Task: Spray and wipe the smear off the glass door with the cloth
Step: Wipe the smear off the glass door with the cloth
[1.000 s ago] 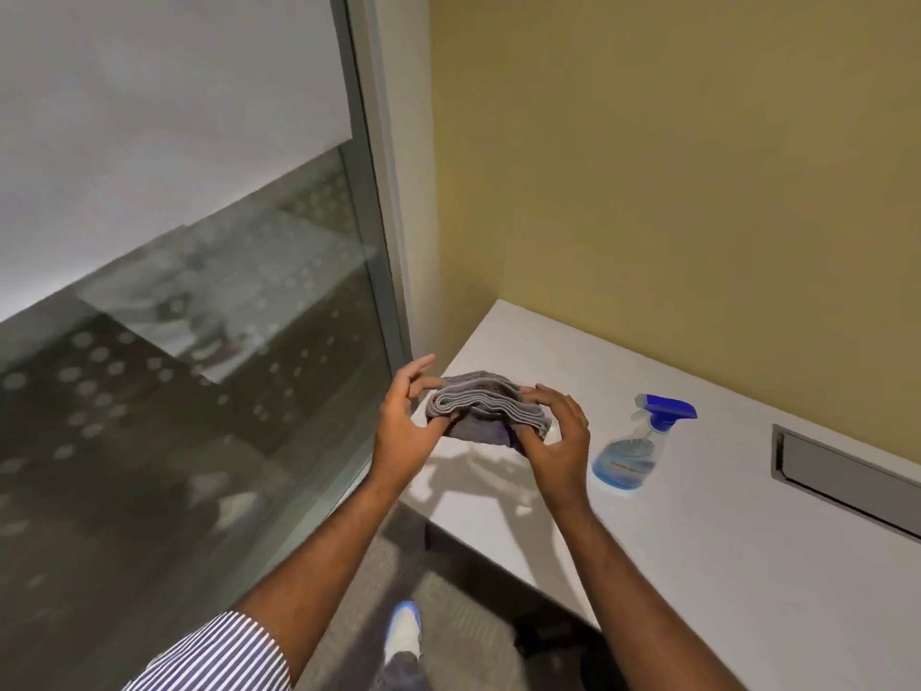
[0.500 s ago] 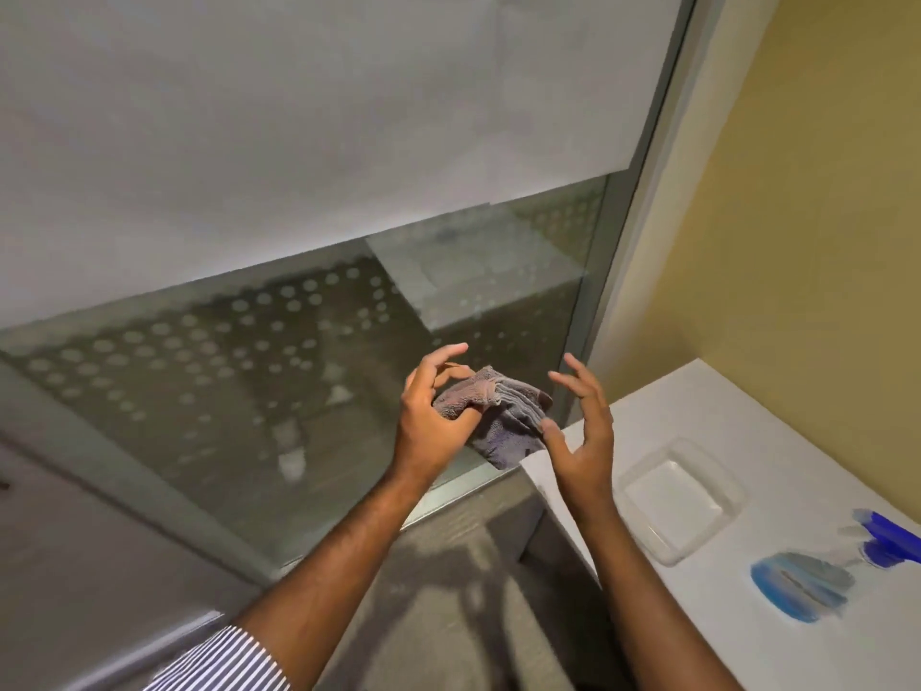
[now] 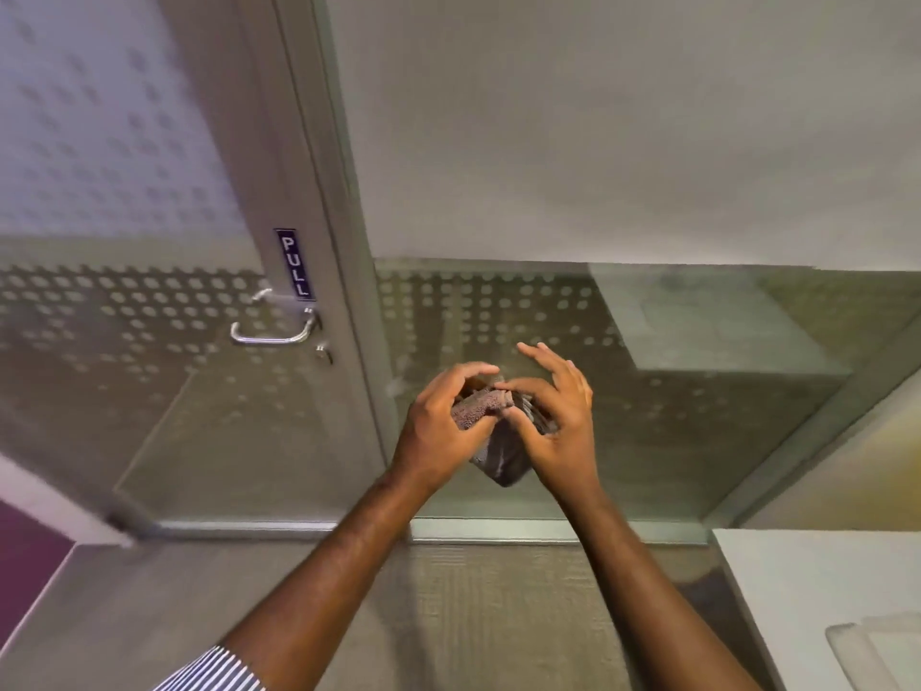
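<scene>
Frosted, dotted glass door (image 3: 149, 366) with its handle (image 3: 271, 334) sits at nine o'clock, while left hand (image 3: 438, 431) and right hand (image 3: 558, 421) both grip the bunched cloth (image 3: 491, 443) at centre.

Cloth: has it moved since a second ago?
Yes. The cloth was over the white desk's corner beside the spray bottle; now both hands hold it left of the desk, before the glass panel by the door.
</scene>
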{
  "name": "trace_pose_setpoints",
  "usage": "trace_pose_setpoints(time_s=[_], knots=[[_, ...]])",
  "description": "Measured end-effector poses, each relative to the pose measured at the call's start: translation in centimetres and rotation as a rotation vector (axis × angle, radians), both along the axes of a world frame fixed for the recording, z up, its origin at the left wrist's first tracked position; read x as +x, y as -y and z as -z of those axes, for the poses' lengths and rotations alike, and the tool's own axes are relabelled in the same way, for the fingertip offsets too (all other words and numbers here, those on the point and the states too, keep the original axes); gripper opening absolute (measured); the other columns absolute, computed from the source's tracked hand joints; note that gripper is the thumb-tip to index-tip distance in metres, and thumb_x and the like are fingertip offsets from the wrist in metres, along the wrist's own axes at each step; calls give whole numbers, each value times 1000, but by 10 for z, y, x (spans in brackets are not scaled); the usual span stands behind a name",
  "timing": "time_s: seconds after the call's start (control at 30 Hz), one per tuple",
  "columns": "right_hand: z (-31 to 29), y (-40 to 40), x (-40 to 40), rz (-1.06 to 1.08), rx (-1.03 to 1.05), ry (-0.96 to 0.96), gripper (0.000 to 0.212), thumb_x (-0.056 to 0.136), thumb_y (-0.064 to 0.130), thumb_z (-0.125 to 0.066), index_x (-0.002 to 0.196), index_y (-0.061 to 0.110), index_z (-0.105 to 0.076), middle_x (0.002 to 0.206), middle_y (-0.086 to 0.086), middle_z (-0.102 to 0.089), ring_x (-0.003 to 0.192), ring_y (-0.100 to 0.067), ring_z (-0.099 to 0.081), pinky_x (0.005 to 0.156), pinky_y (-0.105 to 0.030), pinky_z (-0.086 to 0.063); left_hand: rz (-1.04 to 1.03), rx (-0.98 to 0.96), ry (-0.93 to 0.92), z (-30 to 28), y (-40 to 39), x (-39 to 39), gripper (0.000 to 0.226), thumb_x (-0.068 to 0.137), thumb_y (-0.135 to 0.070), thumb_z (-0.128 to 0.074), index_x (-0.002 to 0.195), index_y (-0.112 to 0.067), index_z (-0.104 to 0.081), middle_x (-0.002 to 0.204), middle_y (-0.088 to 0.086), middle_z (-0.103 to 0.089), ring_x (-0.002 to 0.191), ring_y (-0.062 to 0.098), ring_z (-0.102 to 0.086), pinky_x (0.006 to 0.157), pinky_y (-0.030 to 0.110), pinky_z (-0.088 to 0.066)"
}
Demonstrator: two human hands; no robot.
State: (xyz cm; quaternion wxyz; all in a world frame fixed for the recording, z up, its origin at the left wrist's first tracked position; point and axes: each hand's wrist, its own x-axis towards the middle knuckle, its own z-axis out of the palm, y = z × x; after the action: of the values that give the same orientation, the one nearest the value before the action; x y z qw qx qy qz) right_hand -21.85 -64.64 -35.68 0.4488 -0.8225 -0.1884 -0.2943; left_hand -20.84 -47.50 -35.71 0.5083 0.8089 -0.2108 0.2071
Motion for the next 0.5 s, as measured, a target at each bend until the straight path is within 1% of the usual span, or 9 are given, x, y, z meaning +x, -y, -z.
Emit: trace_pose_setpoints(time_s=[0.1,0.17,0.27,0.3,0.33,0.37,0.43,0.47,0.5], knots=[[-11,-71,3,-72,23,-4,16,88,19,-71,102,18,-78,141,0,-63,144,-20,-48,122,-59,-24,-57,-29,31,-6,-69,-8,42,80,-23,-76,118,-33,-62,115,-24,-68,106,6,-68,94,28,-55],[-18,-119,3,-129,37,11,16,88,16,-70,103,16,-76,135,1,-67,141,-18,-52,120,-59,-27,-95,-59,46,-12,-116,-15,38,81,-21,-77,115,-32,-63,114,-19,-69,107,6,-69,95,30,-56],[-31,-190,4,-208,98,50,18,88,6,-66,104,12,-73,121,2,-72,126,-22,-62,108,-61,-40,-130,-127,46,-30,-183,-31,36,84,-22,-78,114,-35,-63,109,-20,-69,102,5,-70,90,22,-55],[-36,-213,3,-247,152,52,19,89,3,-63,104,11,-72,117,1,-73,119,-24,-65,102,-60,-45,-129,-159,41,-37,-203,-37,29,88,-26,-75,113,-34,-63,107,-18,-70,99,6,-69,88,22,-53],[-41,-235,3,-289,218,41,19,90,1,-61,104,10,-70,114,1,-73,114,-23,-67,99,-55,-49,-116,-193,42,-43,-224,-42,18,94,-29,-67,112,-27,-64,106,-13,-70,98,10,-69,87,24,-53],[-47,-257,2,-330,282,22,20,91,-1,-59,105,11,-69,112,1,-72,111,-21,-67,98,-47,-52,-102,-240,44,-50,-243,-47,21,99,-31,-55,112,-18,-66,106,-5,-71,99,16,-69,87,28,-52],[-60,-298,-1,-393,382,-4,26,92,-4,-56,107,14,-67,111,5,-72,109,-11,-67,97,-26,-52,-86,-308,49,-64,-281,-55,40,102,-29,-37,114,-6,-68,110,7,-72,104,24,-68,90,33,-52],[-66,-317,-2,-421,424,-18,28,93,-5,-54,108,16,-66,112,5,-72,110,-11,-67,97,-22,-50,-78,-314,49,-72,-299,-58,43,100,-26,-35,115,-6,-69,113,8,-73,107,24,-68,92,34,-52],[-73,-335,-1,-449,464,-38,29,93,-4,-53,108,18,-66,113,1,-72,111,-15,-67,98,-24,-49,-71,-297,55,-80,-317,-61,42,98,-22,-36,118,-7,-69,116,6,-73,110,23,-68,94,33,-52]])
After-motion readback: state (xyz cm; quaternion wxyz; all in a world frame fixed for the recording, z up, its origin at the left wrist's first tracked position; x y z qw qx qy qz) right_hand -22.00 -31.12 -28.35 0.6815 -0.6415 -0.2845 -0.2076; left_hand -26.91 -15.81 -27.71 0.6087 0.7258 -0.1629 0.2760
